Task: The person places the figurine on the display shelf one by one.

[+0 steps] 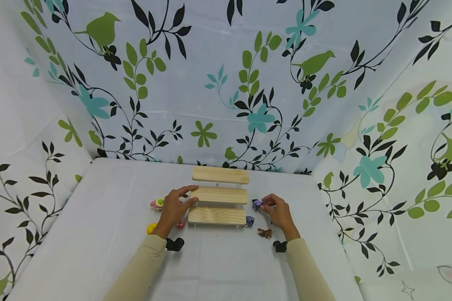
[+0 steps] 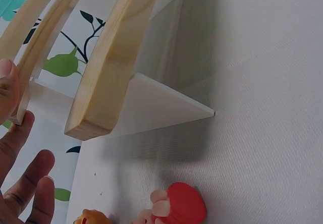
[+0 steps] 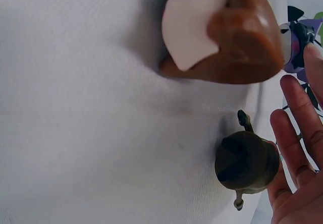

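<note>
A three-step wooden display stand (image 1: pixel 218 195) with white side supports stands on the table. My left hand (image 1: pixel 173 207) grips the left end of its middle board, thumb and index finger on either side. To the stand's right, my right hand (image 1: pixel 280 214) pinches a small purple figurine (image 1: pixel 256 204) between thumb and fingertips; the other fingers are spread. In the right wrist view a brown and white figurine (image 3: pixel 242 37) lies large in front, and a dark green figurine (image 3: pixel 247 161) is near the fingers. A blue-grey figurine (image 1: pixel 249 221) sits by the stand's lower right corner.
Left of the stand are a pink figurine with a green and yellow part (image 1: pixel 157 204), a yellow figurine (image 1: pixel 151 228) and a red and pink figurine (image 2: pixel 184 204). White cloth covers the table (image 1: pixel 218 267). Leaf-patterned curtains (image 1: pixel 196 83) hang behind and at the sides.
</note>
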`<move>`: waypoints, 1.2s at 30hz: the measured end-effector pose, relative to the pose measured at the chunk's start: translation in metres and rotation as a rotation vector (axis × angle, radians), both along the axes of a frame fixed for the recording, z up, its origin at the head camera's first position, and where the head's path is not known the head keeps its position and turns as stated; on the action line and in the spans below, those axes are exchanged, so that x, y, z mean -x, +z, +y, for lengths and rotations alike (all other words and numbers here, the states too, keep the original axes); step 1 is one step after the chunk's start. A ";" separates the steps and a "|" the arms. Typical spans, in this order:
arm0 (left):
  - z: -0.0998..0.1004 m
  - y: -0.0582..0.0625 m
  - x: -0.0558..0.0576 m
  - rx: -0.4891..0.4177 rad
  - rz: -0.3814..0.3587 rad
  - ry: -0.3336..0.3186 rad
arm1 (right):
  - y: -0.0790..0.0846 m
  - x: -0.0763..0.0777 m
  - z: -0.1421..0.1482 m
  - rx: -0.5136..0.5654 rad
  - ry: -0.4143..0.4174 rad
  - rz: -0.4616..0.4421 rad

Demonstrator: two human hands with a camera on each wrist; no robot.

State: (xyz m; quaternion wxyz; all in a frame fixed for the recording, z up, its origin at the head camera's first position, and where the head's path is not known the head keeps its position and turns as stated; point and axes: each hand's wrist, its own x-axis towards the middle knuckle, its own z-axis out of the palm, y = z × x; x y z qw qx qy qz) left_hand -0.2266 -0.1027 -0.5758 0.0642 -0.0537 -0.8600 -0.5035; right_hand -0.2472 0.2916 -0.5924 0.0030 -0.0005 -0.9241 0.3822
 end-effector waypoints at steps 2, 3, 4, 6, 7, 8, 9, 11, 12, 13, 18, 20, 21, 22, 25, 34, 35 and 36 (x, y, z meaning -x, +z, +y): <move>0.000 0.000 0.000 -0.002 0.001 0.000 | 0.000 0.000 -0.001 0.021 -0.007 -0.014; 0.000 0.000 0.000 -0.001 0.001 -0.001 | 0.000 -0.001 -0.001 0.028 -0.011 -0.021; 0.000 0.001 0.000 0.000 -0.001 0.000 | -0.001 -0.001 -0.002 0.032 -0.015 -0.024; 0.001 0.000 0.000 0.004 -0.005 0.002 | -0.002 -0.001 -0.002 0.044 -0.026 -0.023; 0.001 0.001 -0.001 0.003 -0.007 0.002 | -0.003 -0.001 -0.002 0.046 -0.034 -0.020; 0.001 0.001 -0.001 0.003 -0.010 0.002 | -0.004 -0.001 -0.002 0.048 -0.040 -0.015; 0.001 0.001 -0.001 0.003 -0.012 0.002 | -0.005 -0.001 -0.003 0.048 -0.045 -0.010; 0.000 0.001 -0.001 0.003 -0.014 0.003 | -0.007 -0.001 -0.003 0.050 -0.058 -0.004; 0.000 0.002 -0.001 0.003 -0.014 0.003 | -0.008 -0.001 -0.003 0.046 -0.061 -0.002; 0.000 0.002 -0.001 0.000 -0.015 0.004 | -0.008 -0.001 -0.004 0.044 -0.065 -0.002; -0.001 0.002 -0.001 -0.004 -0.013 0.006 | -0.009 -0.002 -0.005 0.030 -0.082 0.008; -0.001 0.002 -0.001 -0.003 -0.009 0.003 | -0.007 -0.003 -0.006 0.034 -0.089 0.022; -0.001 0.002 -0.001 -0.004 -0.006 0.002 | -0.006 -0.003 -0.006 0.038 -0.093 0.031; -0.001 0.002 -0.001 -0.003 -0.004 0.000 | -0.005 -0.004 -0.006 0.037 -0.093 0.041; -0.001 0.002 -0.001 -0.004 0.005 -0.004 | 0.000 -0.005 -0.005 0.040 -0.095 0.065; 0.000 0.002 -0.002 -0.001 -0.012 0.001 | 0.020 -0.004 -0.006 0.109 -0.091 0.138; 0.000 0.002 -0.002 0.002 -0.016 0.003 | 0.021 -0.004 -0.006 0.104 -0.091 0.145; 0.000 0.002 -0.002 0.004 -0.019 0.003 | 0.023 -0.003 -0.007 0.099 -0.091 0.151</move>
